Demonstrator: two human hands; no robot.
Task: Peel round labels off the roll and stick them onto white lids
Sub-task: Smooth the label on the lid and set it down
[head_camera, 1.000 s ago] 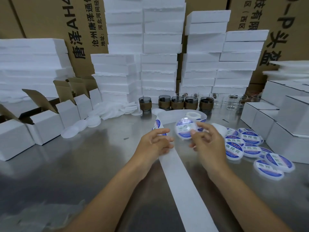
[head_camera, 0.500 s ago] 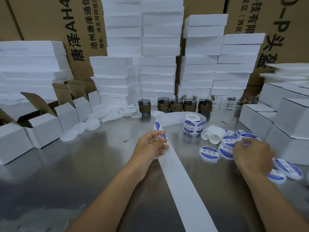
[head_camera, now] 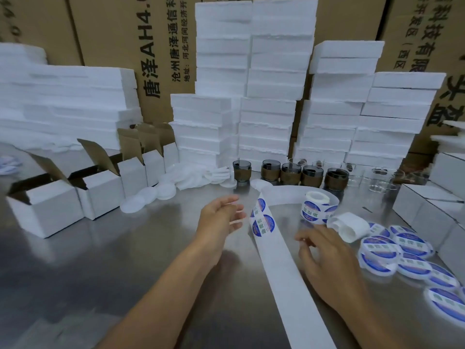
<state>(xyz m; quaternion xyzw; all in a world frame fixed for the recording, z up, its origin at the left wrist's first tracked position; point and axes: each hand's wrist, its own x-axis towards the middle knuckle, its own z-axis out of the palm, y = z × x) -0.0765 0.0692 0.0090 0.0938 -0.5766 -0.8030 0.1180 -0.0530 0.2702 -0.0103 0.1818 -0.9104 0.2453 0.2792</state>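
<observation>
Round labels [head_camera: 263, 224] are seen on the white backing strip [head_camera: 289, 280], which is run from the label roll [head_camera: 317, 208] across the steel table [head_camera: 125, 260]. The left hand [head_camera: 221, 219] is held spread just left of them, with nothing gripped. The right hand [head_camera: 327, 260] is held loosely open beside the strip. Labelled lids [head_camera: 392, 248] are heaped at the right, and plain white lids [head_camera: 148, 197] are left further back.

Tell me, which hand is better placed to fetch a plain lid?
Left: the left hand is open, nearer the plain lids; the right hand sits beyond the strip.
</observation>
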